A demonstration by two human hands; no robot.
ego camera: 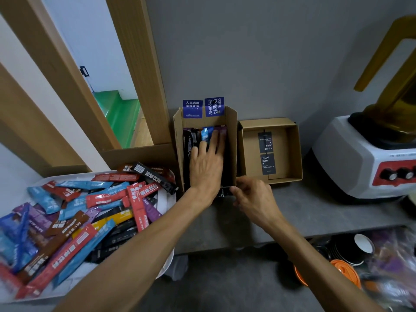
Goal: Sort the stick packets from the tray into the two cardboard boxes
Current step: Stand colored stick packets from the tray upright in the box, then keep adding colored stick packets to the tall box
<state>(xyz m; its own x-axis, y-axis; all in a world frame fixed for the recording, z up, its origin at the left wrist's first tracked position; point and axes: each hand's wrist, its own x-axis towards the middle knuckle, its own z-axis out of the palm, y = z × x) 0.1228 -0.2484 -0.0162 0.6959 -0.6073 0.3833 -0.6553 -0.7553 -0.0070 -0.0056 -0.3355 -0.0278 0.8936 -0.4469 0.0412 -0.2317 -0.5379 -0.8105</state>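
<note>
In the head view, the left hand (207,163) is pressed flat, fingers straight, on packets (208,134) stood in the left box (231,122). The right hand (252,194) is curled at that box's near corner; what is pinched cannot be told. The loose packets (74,212) on the tray (163,203), long axes mixed, lie left of the left hand, the nearer one

a grey counter (315,210) runs along the wall. at its left sits a white tray (67,176). just right of the tray a tall cardboard box (180,140) stands against the wall, and a low cardboard box (279,122) touches its right side. further right, apart, stands a white blender (351,158).
</note>
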